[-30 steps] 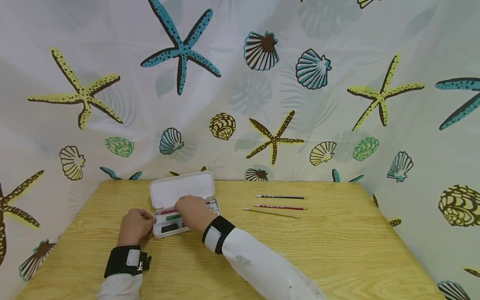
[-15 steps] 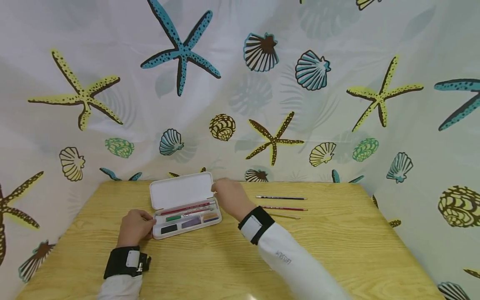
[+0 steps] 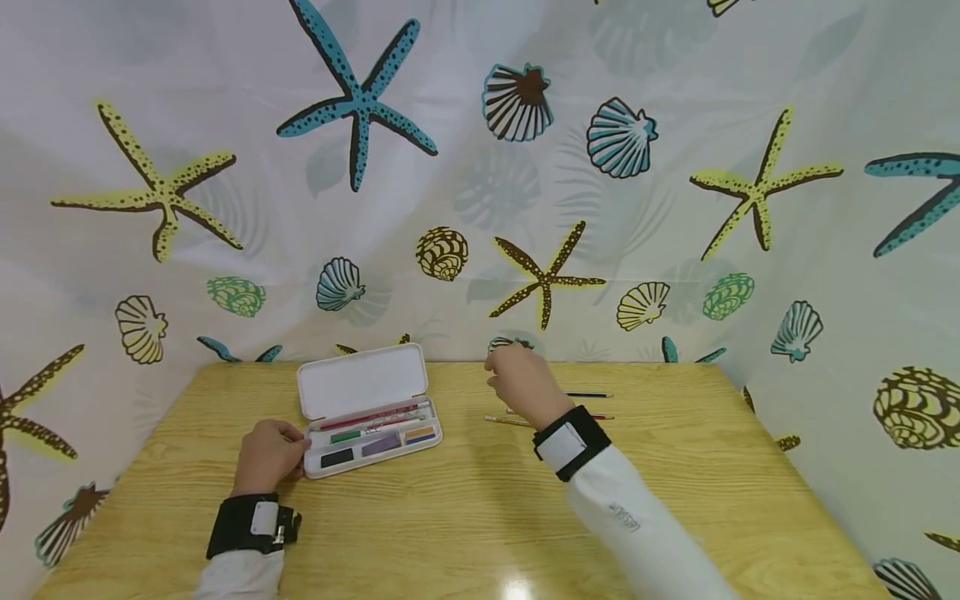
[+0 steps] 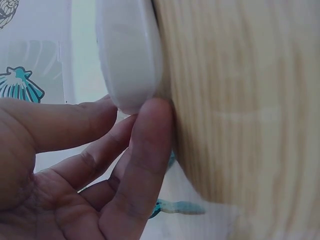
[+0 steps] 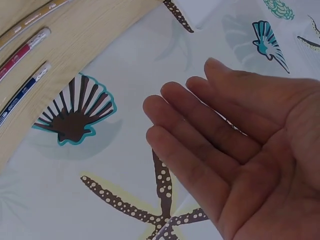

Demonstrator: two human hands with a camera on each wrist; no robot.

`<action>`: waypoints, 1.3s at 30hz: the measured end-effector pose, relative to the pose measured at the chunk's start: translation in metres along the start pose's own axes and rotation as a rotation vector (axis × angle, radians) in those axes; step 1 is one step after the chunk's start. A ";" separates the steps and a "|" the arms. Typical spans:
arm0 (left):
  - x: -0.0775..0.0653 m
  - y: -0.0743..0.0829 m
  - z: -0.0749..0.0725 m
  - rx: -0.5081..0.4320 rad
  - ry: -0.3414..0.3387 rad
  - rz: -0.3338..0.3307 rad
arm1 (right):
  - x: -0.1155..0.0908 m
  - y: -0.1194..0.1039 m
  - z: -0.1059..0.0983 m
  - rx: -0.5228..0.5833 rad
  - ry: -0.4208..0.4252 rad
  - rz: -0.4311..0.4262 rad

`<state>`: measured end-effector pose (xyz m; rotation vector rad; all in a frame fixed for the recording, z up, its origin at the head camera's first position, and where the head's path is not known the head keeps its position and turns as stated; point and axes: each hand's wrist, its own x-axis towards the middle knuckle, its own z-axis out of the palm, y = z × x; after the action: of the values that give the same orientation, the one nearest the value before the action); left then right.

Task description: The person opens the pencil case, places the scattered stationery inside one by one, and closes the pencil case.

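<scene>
We find the left hand (image 3: 270, 457) pinching the pencil case (image 3: 363, 382) at eight o'clock, and the right hand (image 3: 525, 385), fingers extended, near three pencils (image 5: 19, 55).

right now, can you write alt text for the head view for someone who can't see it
A person's left grip pinches the left end of an open white pencil case on a wooden table. The right grip partly hides three pencils lying farther right, and a cloth printed with starfish and shells hangs behind.
</scene>
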<state>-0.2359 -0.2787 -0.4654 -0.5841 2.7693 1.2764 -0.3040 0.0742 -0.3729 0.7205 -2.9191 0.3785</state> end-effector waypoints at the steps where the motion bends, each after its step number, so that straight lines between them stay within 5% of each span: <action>1: 0.000 0.000 0.000 0.001 -0.001 -0.002 | -0.002 0.003 -0.002 0.002 -0.006 0.009; 13: 0.000 0.003 -0.001 0.003 0.001 0.000 | -0.021 0.034 -0.005 0.001 -0.009 0.051; 39: -0.002 0.002 -0.001 0.000 0.001 0.012 | -0.036 0.065 0.045 0.058 -0.103 0.138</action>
<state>-0.2341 -0.2780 -0.4628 -0.5697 2.7780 1.2791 -0.3047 0.1343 -0.4362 0.5635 -3.0764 0.4535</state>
